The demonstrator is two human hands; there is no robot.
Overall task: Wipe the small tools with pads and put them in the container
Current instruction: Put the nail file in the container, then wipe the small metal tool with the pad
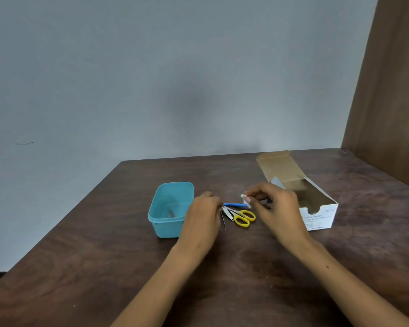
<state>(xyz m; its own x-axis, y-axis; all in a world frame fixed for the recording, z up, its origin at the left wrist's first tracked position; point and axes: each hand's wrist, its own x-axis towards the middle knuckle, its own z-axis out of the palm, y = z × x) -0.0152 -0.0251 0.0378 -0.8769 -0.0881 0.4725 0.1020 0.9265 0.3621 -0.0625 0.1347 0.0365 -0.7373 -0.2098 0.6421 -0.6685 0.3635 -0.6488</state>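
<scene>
A teal plastic container [171,208] stands on the brown table [246,267], with one small metal tool lying in its bottom. Just right of it lie yellow-handled scissors [244,218], a metal nail clipper [227,212], a blue-handled tool [234,205] and thin metal tweezers [223,223]. My left hand [203,215] is over the left end of these tools with its back toward me. Its fingers curl down at the tweezers and the fingertips are hidden. My right hand [276,208] hovers above the tools and pinches a small white pad [245,198] between thumb and fingertips.
An open white cardboard box of alcohol swabs [316,208] lies to the right of my right hand, its flap folded back. A wooden panel [392,102] rises at the table's far right. A grey wall stands behind the table's far edge.
</scene>
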